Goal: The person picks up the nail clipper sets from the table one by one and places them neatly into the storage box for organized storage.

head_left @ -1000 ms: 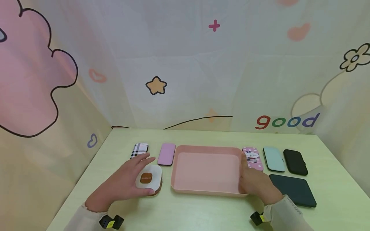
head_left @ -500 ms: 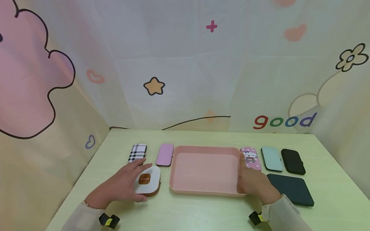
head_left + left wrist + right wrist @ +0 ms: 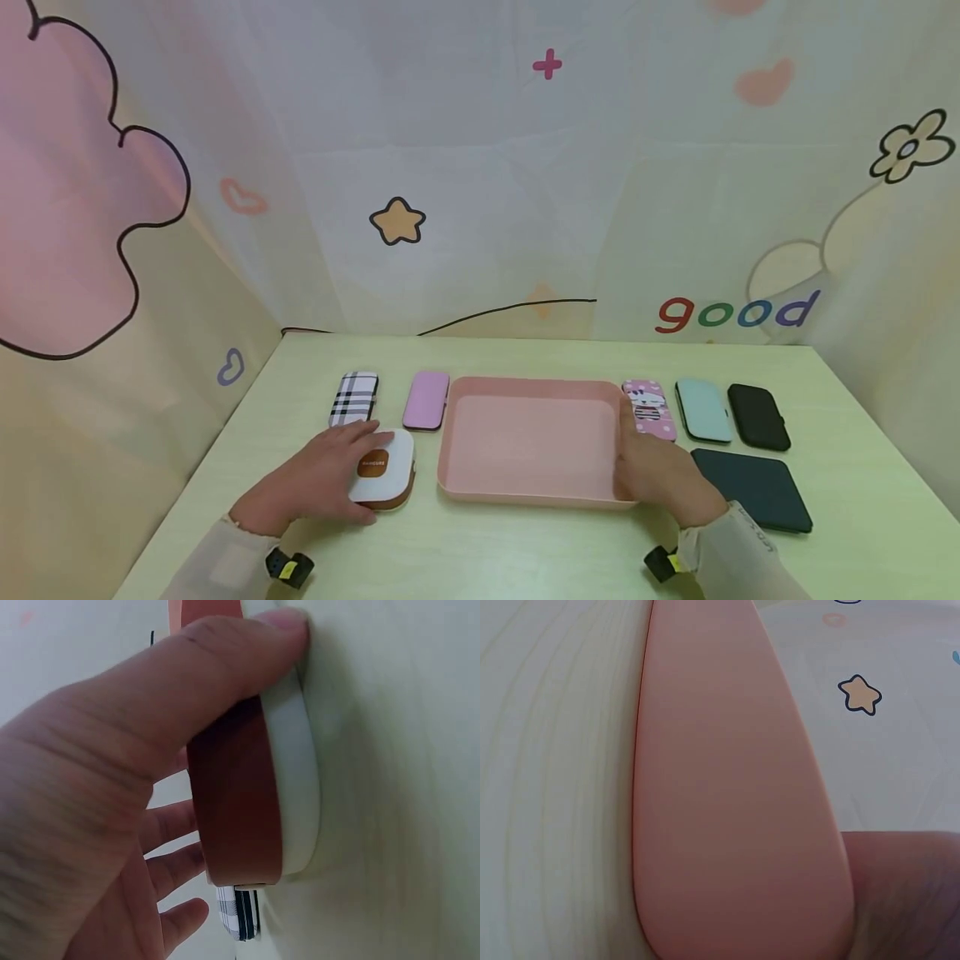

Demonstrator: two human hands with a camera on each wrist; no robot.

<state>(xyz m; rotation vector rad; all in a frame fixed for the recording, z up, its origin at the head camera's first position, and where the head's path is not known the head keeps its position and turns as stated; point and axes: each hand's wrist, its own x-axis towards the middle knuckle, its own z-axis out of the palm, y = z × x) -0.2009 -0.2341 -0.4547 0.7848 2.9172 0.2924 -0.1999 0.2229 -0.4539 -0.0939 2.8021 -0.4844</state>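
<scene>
A rounded square manicure set case (image 3: 393, 471) with a white lid, brown label and brown side stands on the table at left. My left hand (image 3: 318, 475) grips it, with the thumb along its near side and the fingers over its far side. In the left wrist view, the thumb lies against the brown side of the case (image 3: 236, 802), and the little finger sticks out apart from it. My right hand (image 3: 660, 471) holds the right rim of a shallow pink tray (image 3: 536, 442), thumb on the rim. The right wrist view shows the tray's outer wall (image 3: 727, 780).
Behind the case lie a plaid phone-sized item (image 3: 356, 398) and a purple one (image 3: 426, 400). Right of the tray are a pink cartoon-print one (image 3: 651, 408), a mint one (image 3: 702, 410), a black one (image 3: 759, 417) and a dark flat rectangle (image 3: 757, 490). A printed curtain (image 3: 465, 167) hangs behind.
My left hand has shifted left and its fingers have come lower around the case; the thumb has slid left along its near side. Case, tray and right hand stay put.
</scene>
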